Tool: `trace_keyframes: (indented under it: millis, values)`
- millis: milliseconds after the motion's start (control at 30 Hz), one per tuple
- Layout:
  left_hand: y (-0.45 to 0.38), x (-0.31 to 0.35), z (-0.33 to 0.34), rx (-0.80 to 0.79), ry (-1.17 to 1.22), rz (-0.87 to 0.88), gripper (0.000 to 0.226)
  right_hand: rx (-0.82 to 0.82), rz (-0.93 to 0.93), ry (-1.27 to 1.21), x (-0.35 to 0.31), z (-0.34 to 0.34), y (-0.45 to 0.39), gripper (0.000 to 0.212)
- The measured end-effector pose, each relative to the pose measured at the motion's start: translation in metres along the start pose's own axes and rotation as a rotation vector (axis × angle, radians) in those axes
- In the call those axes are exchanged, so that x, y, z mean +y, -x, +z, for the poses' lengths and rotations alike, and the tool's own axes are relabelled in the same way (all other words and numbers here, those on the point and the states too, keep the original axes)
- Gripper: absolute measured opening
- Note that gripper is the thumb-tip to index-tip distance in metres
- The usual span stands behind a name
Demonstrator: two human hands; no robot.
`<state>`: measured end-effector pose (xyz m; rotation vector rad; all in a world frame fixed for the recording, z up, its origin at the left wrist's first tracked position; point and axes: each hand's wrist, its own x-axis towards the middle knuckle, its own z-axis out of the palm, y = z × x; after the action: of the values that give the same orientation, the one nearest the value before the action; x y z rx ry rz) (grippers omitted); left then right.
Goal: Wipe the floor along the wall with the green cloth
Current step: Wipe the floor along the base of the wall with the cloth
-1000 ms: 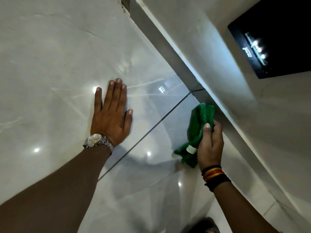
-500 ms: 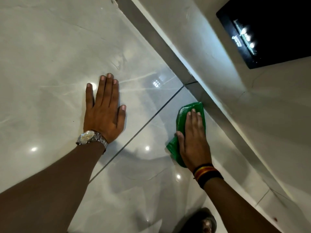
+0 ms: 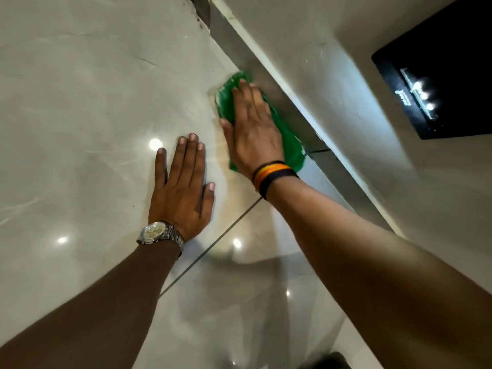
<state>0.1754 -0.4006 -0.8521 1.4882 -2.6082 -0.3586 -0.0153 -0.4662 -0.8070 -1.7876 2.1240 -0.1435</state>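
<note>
The green cloth point(image 3: 290, 145) lies flat on the glossy pale floor tiles point(image 3: 80, 115), right against the grey skirting point(image 3: 287, 102) at the foot of the white wall point(image 3: 346, 75). My right hand point(image 3: 253, 126) presses palm-down on the cloth, fingers pointing away along the wall; the hand covers most of it. My left hand point(image 3: 183, 187), with a silver watch on the wrist, rests flat on the tile with fingers spread, just left of the right hand and holding nothing.
A dark grout line point(image 3: 213, 246) runs diagonally between the tiles under my arms. A black panel point(image 3: 439, 83) with small lights is mounted on the wall at the upper right. A dark shape shows at the bottom edge.
My right hand went from pinching the bunched cloth to pressing it flat, then slid it forward along the skirting past the grout line. The left hand stays planted on the tile.
</note>
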Motion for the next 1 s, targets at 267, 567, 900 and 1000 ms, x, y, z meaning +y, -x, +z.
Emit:
trace_keyframes:
  millis: [267, 567, 900, 1000]
  values:
    - [0.001, -0.001, 0.000, 0.005, 0.017, -0.007, 0.077, -0.095, 0.083, -0.036, 0.048, -0.025, 0.117, 0.072]
    - [0.002, 0.000, 0.002, 0.016, 0.029, -0.002, 0.075, -0.039, 0.001, 0.033, 0.000, -0.013, 0.014, 0.061]
    - [0.002, 0.001, 0.000, 0.012, 0.029, -0.003, 0.073, -0.026, -0.072, 0.311, -0.010, -0.006, 0.000, 0.070]
    - [0.003, 0.000, 0.001, 0.011, 0.054, -0.009, 0.072, -0.089, 0.008, 0.287, 0.020, -0.009, 0.050, 0.069]
